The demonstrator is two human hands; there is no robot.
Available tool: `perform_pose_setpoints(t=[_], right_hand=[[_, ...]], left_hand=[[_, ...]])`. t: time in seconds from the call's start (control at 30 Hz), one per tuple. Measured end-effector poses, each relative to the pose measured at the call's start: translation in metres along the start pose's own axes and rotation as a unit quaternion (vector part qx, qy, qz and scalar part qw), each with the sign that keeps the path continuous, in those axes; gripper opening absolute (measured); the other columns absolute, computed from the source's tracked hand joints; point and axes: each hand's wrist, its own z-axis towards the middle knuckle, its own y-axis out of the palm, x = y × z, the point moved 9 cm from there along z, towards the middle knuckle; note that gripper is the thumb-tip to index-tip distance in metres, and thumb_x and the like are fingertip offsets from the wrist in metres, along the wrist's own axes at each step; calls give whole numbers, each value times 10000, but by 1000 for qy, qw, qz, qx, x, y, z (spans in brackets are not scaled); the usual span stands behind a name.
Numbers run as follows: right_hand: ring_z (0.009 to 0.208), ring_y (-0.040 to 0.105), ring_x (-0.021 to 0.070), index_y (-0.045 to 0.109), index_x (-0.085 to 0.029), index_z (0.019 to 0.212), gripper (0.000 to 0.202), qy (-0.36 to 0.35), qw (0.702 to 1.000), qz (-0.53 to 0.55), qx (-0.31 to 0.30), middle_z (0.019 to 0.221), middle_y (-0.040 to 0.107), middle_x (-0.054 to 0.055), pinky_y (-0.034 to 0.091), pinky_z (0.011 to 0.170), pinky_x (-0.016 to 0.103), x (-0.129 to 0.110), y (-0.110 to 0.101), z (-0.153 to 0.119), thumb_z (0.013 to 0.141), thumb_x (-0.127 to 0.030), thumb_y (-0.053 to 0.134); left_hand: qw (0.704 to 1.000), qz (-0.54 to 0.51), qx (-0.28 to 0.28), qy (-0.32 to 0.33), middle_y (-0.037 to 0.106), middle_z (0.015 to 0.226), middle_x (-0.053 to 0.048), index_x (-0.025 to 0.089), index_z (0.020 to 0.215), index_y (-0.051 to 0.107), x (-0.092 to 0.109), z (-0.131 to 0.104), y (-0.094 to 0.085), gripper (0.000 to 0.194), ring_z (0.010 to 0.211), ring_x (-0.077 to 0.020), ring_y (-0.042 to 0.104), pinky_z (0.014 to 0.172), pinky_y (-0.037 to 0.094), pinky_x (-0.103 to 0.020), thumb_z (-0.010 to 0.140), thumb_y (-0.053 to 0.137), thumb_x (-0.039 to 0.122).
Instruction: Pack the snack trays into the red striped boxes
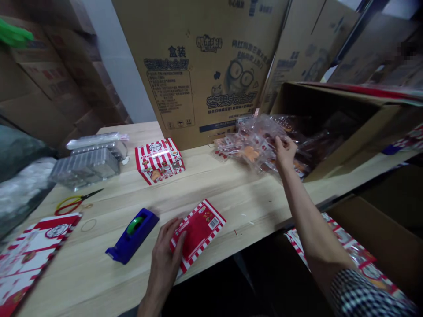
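Observation:
My left hand (168, 246) is wrapped round one end of a red box with striped red-and-white edges (200, 229), which lies near the table's front edge with its barcode upward. At the mouth of an open carton, my right hand (286, 152) has its fingers closed on the clear plastic of a packet (269, 132) in a loose pile. Orange, biscuit-like pieces show through some packets. A striped carton with a window (160, 159) stands behind the left hand, and a blue tape dispenser (134, 235) with green tape sits to its left.
Scissors (77, 201) and a rubber band (88, 225) lie at the left, beside flat printed card (36, 259) and stacked clear plastic trays (87, 167). Large cardboard boxes (211, 66) line the back. The open carton (357, 141) stands right; another carton (380, 233) sits below the table.

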Motion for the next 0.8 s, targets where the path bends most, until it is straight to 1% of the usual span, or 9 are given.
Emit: perform_pose_setpoints(t=[0.07,0.13,0.2,0.27,0.37,0.5,0.57,0.7,0.8], right_hand=[[800,682,220,611,-220,906,398,21,999,35,12,847,686,33,580,774,426,-18,-14,-6,784,-598,627],[710,682,197,635,-218,861,408,68,994,81,-25,778,694,11,587,709,380,-35,-13,-25,698,-574,750],[671,684,179,663,-209,815,399,130,977,121,-117,745,710,5,587,690,340,-56,6,-62,625,-506,850],[679,697,175,679,-196,812,366,172,944,126,-253,761,734,22,585,682,316,-83,39,-120,658,-474,861],[701,700,161,671,-179,872,317,212,840,144,-478,790,739,24,571,681,289,-124,90,-237,749,-428,825],[642,643,128,619,-197,881,303,273,759,194,-559,751,685,-27,513,603,250,-144,112,-354,766,-391,821],[646,635,133,595,-202,869,295,296,728,202,-585,738,661,-37,501,607,260,-142,116,-391,784,-390,806],[685,641,156,603,-198,850,272,279,656,181,-677,754,666,-15,499,628,286,-146,125,-448,811,-403,778],[739,658,180,631,-205,914,241,228,640,148,-718,798,687,8,525,673,323,-157,137,-463,852,-415,732]], left_hand=[[1000,-13,9,3,579,1341,-117,228,1286,620,13,2,-2,378,1230,-286,584,1058,482,-472,937,569,366],[998,-46,31,0,551,1371,-114,243,1346,571,27,2,-12,428,1227,-275,584,1046,493,-461,932,586,352],[995,-80,66,-10,504,1431,-115,263,1429,484,42,1,-28,550,1256,-269,562,1043,495,-453,906,633,348],[991,-100,82,-23,426,1518,-116,287,1508,368,56,-3,-43,751,1339,-282,491,1085,455,-467,845,717,346],[987,-150,-27,-52,460,1516,-120,285,1514,369,67,-16,-40,881,1349,-300,485,1112,416,-487,753,809,330],[896,-314,-255,-182,708,1198,-130,176,1258,649,50,-72,-16,460,1041,-261,684,939,534,-435,843,722,361],[861,-347,-298,-222,740,1109,-119,156,1156,708,38,-102,-21,356,986,-243,697,905,540,-402,872,688,370],[867,-296,-342,-210,738,1117,-79,200,1089,753,26,-138,-40,306,1040,-234,670,918,516,-345,827,742,357],[859,-316,-322,-243,749,1038,-73,180,1120,725,16,-150,-47,341,908,-204,688,803,537,-299,837,730,372]])
